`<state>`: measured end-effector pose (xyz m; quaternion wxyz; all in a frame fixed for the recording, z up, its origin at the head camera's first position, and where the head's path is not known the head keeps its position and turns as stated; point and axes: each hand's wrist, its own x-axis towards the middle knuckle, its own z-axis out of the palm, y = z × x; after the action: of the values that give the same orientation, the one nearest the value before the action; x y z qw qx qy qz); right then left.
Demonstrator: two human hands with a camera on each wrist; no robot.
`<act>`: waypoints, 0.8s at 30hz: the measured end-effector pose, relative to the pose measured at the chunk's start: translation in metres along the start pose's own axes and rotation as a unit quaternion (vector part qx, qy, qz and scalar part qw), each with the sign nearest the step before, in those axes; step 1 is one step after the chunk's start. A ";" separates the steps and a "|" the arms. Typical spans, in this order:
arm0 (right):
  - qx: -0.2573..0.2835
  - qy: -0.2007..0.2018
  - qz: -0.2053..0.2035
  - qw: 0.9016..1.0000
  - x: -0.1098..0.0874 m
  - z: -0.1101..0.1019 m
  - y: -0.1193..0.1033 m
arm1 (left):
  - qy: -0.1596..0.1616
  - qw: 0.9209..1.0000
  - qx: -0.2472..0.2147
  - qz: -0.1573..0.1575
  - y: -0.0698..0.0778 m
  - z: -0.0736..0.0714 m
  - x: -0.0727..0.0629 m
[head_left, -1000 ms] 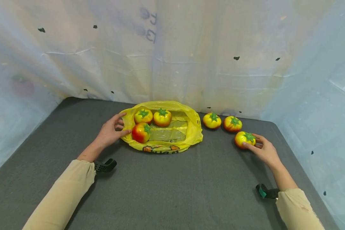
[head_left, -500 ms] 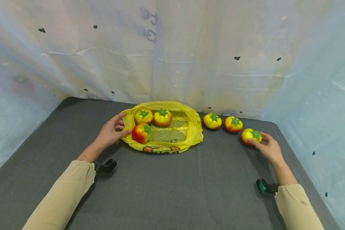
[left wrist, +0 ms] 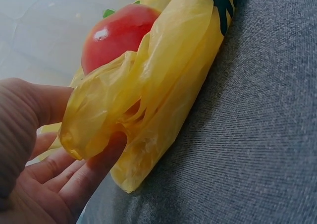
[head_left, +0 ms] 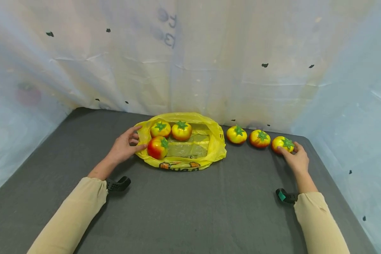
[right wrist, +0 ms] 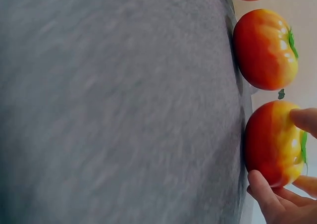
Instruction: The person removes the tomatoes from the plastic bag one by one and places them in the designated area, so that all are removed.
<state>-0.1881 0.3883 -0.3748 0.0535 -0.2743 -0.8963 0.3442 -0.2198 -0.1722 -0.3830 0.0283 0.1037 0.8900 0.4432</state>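
My left hand [head_left: 121, 149] pinches the left rim of a yellow plastic bag [head_left: 216, 150], thumb on the inner side and fingers outside, as the left wrist view shows. Three tomatoes lie in the bag: a redder one [head_left: 156, 148] close to my thumb and two yellow ones behind it. On the right, my right hand [head_left: 297, 159] grips a yellow-red tomato [head_left: 280, 143] with a green star-shaped top. In the right wrist view thumb and fingers wrap this tomato [right wrist: 271, 144] at table level. Two more tomatoes stand left of it, a middle one [head_left: 259, 139] and another [head_left: 236, 134] nearest the bag.
Everything stands on a dark grey table [head_left: 190, 208]. A pale plastic sheet [head_left: 228, 70] rises along its back edge, close behind the bag and the tomatoes. A bluish sheet [head_left: 355, 123] bounds the right side. Each wrist wears a black strap.
My right hand has moved the gripped tomato right and back, from in front of the middle tomato into line with the other two. The left hand keeps its place on the bag.
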 end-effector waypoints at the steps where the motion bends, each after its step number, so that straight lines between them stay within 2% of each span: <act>1: 0.002 0.002 0.003 1.000 0.002 0.001 -0.001 | -0.001 1.000 0.000 -0.002 0.000 0.000 -0.001; 9: 0.023 0.017 0.014 0.999 0.008 0.006 -0.007 | 0.003 1.000 0.000 -0.002 0.000 0.001 0.000; 24: 0.028 -0.001 0.010 1.000 0.000 -0.003 -0.005 | 0.002 1.000 -0.008 -0.009 0.000 0.001 0.001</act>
<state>-0.1899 0.3868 -0.3692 0.0567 -0.2814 -0.8837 0.3698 -0.2205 -0.1716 -0.3839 0.0312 0.0945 0.8871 0.4506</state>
